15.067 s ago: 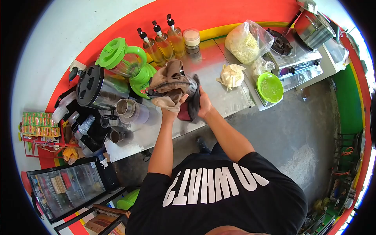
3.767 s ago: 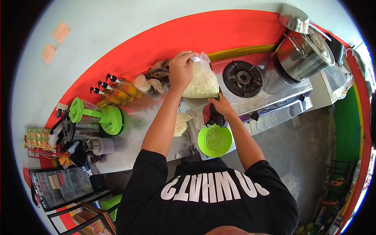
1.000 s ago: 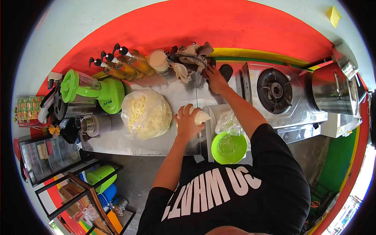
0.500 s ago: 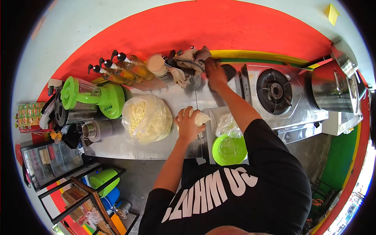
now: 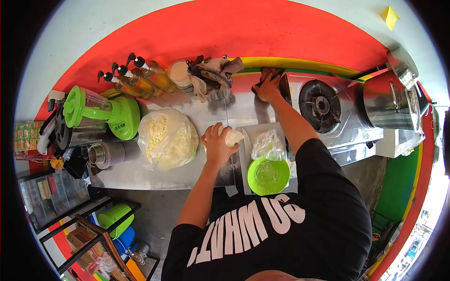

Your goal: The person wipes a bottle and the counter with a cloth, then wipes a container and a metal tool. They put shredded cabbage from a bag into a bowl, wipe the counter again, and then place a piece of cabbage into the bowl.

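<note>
My left hand (image 5: 219, 144) is closed around a small clear bag of pale filling (image 5: 232, 137), resting on the steel counter. To its left stands a large clear bag of pale shredded food (image 5: 169, 139). My right hand (image 5: 269, 87) reaches to the back of the counter, left of the stove, over something dark that I cannot make out. Its fingertips are too dark to show whether they grip. Between my arms, a green bowl (image 5: 268, 176) with pale residue sits below a crumpled clear plastic bag (image 5: 268, 145).
A gas stove (image 5: 321, 106) stands at the right, with a large steel pot (image 5: 384, 100) beyond it. Pump bottles (image 5: 140, 79) and a holder with draped cloths (image 5: 214, 77) line the back wall. A green blender (image 5: 124, 117) stands at the left. A black-framed shelf (image 5: 101, 234) is below.
My right hand has moved to the back edge of the counter, onto the dark thing beside the stove. My left hand still holds the small bag. The view has shifted slightly.
</note>
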`<state>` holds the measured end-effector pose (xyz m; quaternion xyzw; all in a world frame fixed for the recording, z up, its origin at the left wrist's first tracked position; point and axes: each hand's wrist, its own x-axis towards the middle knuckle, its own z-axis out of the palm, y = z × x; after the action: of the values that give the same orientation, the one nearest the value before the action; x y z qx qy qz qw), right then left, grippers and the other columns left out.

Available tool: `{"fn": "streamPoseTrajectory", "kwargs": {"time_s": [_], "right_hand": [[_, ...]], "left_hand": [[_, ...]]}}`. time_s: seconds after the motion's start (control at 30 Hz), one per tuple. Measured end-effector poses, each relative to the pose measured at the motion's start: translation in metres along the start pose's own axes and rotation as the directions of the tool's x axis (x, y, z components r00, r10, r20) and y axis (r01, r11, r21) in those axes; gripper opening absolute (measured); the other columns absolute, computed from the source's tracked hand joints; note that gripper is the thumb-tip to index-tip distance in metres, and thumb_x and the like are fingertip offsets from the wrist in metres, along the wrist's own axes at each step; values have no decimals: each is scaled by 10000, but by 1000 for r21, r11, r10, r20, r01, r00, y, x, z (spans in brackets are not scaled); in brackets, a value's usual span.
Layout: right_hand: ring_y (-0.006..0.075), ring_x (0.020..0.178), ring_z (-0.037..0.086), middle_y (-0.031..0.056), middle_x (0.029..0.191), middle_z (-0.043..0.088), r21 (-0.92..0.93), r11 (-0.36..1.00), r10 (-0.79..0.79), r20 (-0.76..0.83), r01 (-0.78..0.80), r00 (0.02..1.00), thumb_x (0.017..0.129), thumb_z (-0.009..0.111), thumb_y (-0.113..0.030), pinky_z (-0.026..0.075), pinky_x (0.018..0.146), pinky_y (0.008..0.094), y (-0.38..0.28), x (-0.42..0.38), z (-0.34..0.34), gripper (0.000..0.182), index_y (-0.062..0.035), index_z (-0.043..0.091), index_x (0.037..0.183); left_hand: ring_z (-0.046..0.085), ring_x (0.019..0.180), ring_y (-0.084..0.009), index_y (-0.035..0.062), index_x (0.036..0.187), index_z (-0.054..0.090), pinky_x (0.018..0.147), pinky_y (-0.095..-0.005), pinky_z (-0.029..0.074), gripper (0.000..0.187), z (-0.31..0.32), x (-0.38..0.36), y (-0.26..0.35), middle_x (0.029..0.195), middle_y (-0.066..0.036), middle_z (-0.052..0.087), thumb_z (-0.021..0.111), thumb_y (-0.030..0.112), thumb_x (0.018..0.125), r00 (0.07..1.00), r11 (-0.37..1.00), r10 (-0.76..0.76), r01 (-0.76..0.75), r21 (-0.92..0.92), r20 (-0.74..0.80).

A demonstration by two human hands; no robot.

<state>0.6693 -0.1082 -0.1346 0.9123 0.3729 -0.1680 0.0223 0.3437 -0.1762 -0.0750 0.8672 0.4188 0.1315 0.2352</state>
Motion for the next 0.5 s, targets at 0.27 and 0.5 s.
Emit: {"fn": "streamPoseTrajectory", "kwargs": {"time_s": [0.27, 0.5], "right_hand": [[495, 1505, 242, 341, 1615, 250, -137, 987, -59, 169, 82, 984, 974, 531, -567, 296, 1211, 509, -23, -61, -40, 919, 104, 272, 1546], [535, 1483, 241, 354, 1604, 255, 126, 971, 195, 84, -205, 977, 997, 471, -407, 356, 1155, 591, -26, 2, -38, 744, 86, 332, 1537]], "left_hand": [[378, 1368, -352, 230, 1229, 667, 1083, -591, 257, 670, -4, 3, 2, 1424, -48, 505, 888, 332, 605, 999, 1000, -17, 17, -5, 45], [381, 1365, -361, 239, 1246, 655, 1079, -597, 264, 698, -7, 16, -3, 1423, -46, 504, 896, 344, 599, 994, 999, 45, -46, 7, 101]]}}
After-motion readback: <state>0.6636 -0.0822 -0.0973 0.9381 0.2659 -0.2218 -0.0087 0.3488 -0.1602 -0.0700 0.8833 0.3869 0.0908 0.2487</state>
